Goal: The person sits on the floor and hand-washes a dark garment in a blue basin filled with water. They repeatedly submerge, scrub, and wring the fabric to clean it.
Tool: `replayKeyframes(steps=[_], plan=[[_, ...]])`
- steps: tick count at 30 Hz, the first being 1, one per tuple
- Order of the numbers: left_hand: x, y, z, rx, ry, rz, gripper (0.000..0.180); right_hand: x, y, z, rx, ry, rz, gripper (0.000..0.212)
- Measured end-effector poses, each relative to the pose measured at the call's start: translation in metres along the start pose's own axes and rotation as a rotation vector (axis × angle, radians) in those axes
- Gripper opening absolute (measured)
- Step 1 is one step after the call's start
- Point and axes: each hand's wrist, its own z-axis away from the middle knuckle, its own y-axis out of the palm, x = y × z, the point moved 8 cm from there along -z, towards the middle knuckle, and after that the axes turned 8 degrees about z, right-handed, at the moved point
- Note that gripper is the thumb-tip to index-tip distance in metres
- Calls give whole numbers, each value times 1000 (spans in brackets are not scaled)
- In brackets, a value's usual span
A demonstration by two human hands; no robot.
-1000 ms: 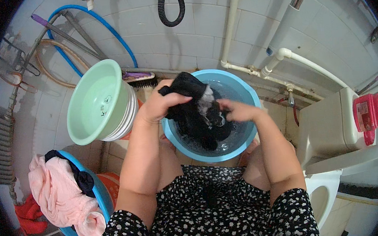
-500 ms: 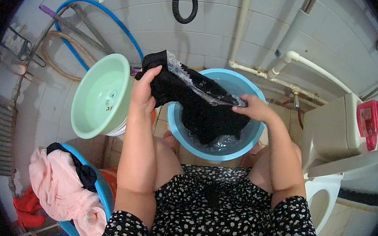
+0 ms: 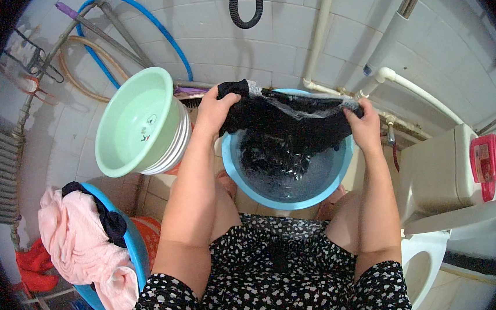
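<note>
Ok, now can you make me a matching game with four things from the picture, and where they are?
Things:
1. green basin
2. black cloth
3. blue basin
4. pale pink cloth

Places:
A. heaped in a tub at the lower left
B. below both hands, with water inside
C. to the left of the left hand
D. stretched between the left hand and the right hand

Right pairs: 1-C, 2-D, 3-B, 4-A
</note>
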Motion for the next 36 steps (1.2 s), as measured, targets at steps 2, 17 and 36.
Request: replayKeyframes(steps=[2,17,36], plan=[[4,13,1,43,-26,-17,33,2,-7,4,-226,-77,-151,33],[154,107,49,683,-205,-1360,73,-51,196,86,896,-97,802,79],[95,95,3,183,-45,-298,41,-49,139,26,583,590,-683,47]])
